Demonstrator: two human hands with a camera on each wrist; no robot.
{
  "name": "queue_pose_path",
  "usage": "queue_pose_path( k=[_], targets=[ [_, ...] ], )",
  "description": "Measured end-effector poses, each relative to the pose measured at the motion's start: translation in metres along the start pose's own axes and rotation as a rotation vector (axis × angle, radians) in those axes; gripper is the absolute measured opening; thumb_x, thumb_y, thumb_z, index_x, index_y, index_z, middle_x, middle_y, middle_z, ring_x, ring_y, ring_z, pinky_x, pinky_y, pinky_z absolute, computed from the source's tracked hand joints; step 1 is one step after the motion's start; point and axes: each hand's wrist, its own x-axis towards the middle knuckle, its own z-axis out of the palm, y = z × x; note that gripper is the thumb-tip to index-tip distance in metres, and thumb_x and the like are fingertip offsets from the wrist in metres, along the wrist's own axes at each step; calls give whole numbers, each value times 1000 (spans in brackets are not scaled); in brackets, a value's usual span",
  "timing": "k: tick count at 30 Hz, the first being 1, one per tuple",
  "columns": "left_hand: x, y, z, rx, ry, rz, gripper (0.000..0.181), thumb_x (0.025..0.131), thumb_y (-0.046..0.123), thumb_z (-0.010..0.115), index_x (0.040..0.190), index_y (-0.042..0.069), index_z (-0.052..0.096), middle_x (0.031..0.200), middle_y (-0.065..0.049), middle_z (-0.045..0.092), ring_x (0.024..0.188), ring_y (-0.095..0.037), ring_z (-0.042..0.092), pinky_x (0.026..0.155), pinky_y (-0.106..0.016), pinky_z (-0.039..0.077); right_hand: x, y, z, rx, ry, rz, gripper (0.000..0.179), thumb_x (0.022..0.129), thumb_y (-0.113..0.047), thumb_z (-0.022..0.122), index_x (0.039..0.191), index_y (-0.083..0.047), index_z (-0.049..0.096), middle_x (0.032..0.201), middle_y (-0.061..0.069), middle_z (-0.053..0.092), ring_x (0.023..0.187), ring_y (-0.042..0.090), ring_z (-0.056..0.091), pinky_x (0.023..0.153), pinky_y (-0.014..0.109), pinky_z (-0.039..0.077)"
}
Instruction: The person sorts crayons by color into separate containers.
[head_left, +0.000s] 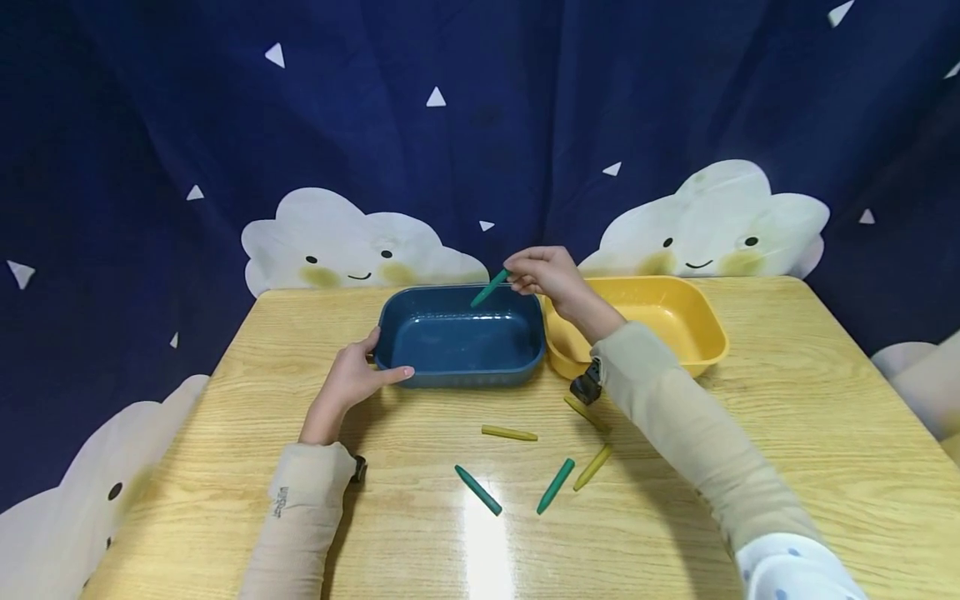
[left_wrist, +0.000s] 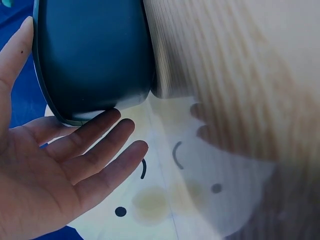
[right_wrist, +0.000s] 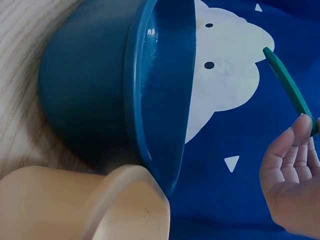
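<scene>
On the wooden table (head_left: 787, 433) a yellow tub (head_left: 701, 321) sits touching the blue tub (head_left: 457, 367); nearer the person lie loose crayons — two green (head_left: 477, 490), three yellow (head_left: 509, 433). The left hand (head_left: 352, 379) rests relaxed, fingers straight, against the blue tub's left end. The right hand (head_left: 546, 273) pinches a green crayon (head_left: 489, 288) — tilted above the blue tub's far rim.

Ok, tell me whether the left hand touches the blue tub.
Touching: the head view shows the left hand against the blue tub, thumb along its near wall.

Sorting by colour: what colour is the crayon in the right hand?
Green crayon, clearest in the head view.
</scene>
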Motion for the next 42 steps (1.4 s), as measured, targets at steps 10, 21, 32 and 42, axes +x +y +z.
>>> queue_pose_path(
  k=[10, 21, 32, 42],
  targets=[
    [2, -1, 0, -15, -4, -6, 97, 74, 36, 75, 141, -7, 20, 140, -26, 31, 118, -37, 44, 89, -44, 42, 12, 5, 11, -81, -2, 8, 23, 88, -7, 58, 102, 11, 61, 70, 3, 63, 59, 12, 58, 63, 25, 51],
    [2, -1, -2, -1, -4, -13, 97, 74, 37, 75, 141, -7, 19, 141, -25, 30, 119, -37, 42, 86, -42, 44, 26, 5, 23, -144, -46, 25, 20, 88, -8, 59, 97, 9, 64, 72, 7, 62, 59, 14, 57, 70, 32, 52],
    [3, 1, -2, -7, 2, -12, 98, 73, 37, 76, 140, -7, 21, 139, -25, 32, 96, -38, 55, 65, -31, 43, 41, 11, 34, -188, -120, 49, 21, 88, -8, 59, 99, 9, 65, 72, 7, 63, 60, 14, 59, 66, 29, 52],
    [3, 1, -1, -7, -1, -30, 97, 73, 36, 76, 141, -5, 21, 99, -25, 59, 47, -13, 38, 48, -27, 34, 52, 15, 44, -189, -188, 51, 21, 88, -6, 58, 100, 11, 63, 75, 10, 64, 58, 13, 58, 60, 24, 50]
  ],
)
